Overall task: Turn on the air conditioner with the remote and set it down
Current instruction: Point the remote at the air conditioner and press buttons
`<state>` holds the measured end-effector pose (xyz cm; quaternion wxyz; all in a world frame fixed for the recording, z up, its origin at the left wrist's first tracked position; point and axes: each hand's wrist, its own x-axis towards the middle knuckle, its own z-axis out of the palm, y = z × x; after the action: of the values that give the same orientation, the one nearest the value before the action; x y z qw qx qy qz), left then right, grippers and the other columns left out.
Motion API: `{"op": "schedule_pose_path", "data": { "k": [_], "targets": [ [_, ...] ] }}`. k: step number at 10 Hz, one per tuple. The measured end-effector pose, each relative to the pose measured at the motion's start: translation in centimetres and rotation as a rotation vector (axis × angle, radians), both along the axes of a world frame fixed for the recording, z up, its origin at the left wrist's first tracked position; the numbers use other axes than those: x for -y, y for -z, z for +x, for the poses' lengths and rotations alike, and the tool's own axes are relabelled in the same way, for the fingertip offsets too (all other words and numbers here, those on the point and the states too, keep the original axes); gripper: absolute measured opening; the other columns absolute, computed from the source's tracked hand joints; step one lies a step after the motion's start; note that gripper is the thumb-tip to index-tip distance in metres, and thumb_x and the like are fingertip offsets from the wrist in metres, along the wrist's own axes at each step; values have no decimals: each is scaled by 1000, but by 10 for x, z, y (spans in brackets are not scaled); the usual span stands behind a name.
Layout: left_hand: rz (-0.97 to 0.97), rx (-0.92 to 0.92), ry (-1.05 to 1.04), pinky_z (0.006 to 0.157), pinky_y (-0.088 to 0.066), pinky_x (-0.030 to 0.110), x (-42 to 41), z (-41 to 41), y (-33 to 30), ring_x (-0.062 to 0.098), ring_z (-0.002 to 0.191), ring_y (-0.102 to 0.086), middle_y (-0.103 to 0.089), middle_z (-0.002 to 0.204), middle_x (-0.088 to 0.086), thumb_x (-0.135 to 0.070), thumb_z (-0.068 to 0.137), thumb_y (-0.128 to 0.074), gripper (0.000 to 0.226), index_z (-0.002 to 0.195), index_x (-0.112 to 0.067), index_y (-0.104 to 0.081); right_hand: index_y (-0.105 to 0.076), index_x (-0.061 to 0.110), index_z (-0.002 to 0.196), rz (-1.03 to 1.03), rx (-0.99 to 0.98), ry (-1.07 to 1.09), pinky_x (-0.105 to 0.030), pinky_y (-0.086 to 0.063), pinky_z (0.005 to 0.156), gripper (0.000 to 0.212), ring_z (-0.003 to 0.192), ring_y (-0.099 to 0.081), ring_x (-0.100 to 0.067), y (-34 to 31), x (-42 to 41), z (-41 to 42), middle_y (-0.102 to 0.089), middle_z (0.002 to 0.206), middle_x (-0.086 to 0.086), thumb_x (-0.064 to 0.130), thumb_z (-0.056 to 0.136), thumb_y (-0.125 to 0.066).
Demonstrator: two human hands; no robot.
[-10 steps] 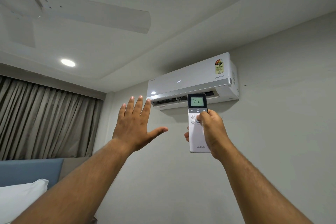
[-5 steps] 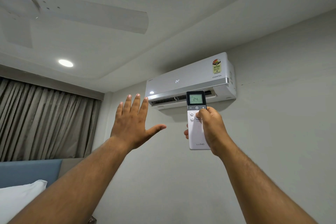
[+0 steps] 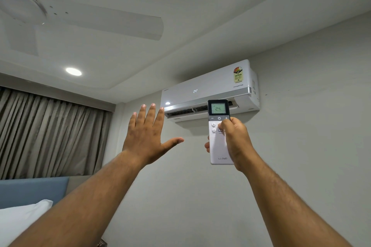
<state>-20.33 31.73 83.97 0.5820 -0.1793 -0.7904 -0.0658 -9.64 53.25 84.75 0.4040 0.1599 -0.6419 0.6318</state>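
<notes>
Ceiling fan (image 3: 80, 16) occupies the 10 o'clock region, curtain (image 3: 50, 136) the 9 o'clock edge, pillow (image 3: 22, 220) the 8 o'clock corner. Air conditioner (image 3: 210, 90), wall-mounted, displays 24; its vent is partly hidden behind the remote (image 3: 218, 142). Right hand (image 3: 236, 144) grips the remote upright, thumb on its buttons. Left hand (image 3: 146, 136), at the remote's 9 o'clock, is empty, fingers spread.
</notes>
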Motion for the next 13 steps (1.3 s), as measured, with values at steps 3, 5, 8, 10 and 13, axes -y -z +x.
{"op": "schedule_pose_path", "data": {
  "k": [3,5,8,10,13],
  "targets": [
    [-21,5,-19,119,-1,50,2,4,6,32,149,8,1,164,12,-93,68,1,113,152,-18,6,-52,12,91,15,-2,5,-34,-55,41,7,46,-69,-29,-1,3,8,-65,84,-23,13,90,-45],
    [-17,11,-20,119,0,50,4,4,8,32,149,7,1,164,12,-93,68,2,113,152,-19,6,-52,13,90,12,5,-3,-35,-55,43,7,47,-69,-32,1,6,6,-64,81,-22,13,89,-45],
    [-11,13,-28,118,2,49,9,4,8,32,149,8,1,164,12,-93,68,2,112,152,-19,6,-52,12,91,7,5,-3,-34,-54,42,7,46,-68,-31,0,9,5,-64,82,-22,12,89,-45],
    [2,18,-20,118,1,50,14,4,6,32,149,8,2,164,12,-94,67,2,114,153,-18,5,-52,12,90,2,10,-3,-33,-53,42,7,46,-68,-31,-1,10,2,-64,82,-23,12,89,-45],
    [13,25,-14,119,1,49,14,-3,7,31,149,9,2,164,11,-93,68,2,113,153,-18,5,-51,11,90,-3,52,39,-33,-54,41,6,48,-70,-32,6,4,-7,-64,82,-21,11,89,-45]
  ]
}}
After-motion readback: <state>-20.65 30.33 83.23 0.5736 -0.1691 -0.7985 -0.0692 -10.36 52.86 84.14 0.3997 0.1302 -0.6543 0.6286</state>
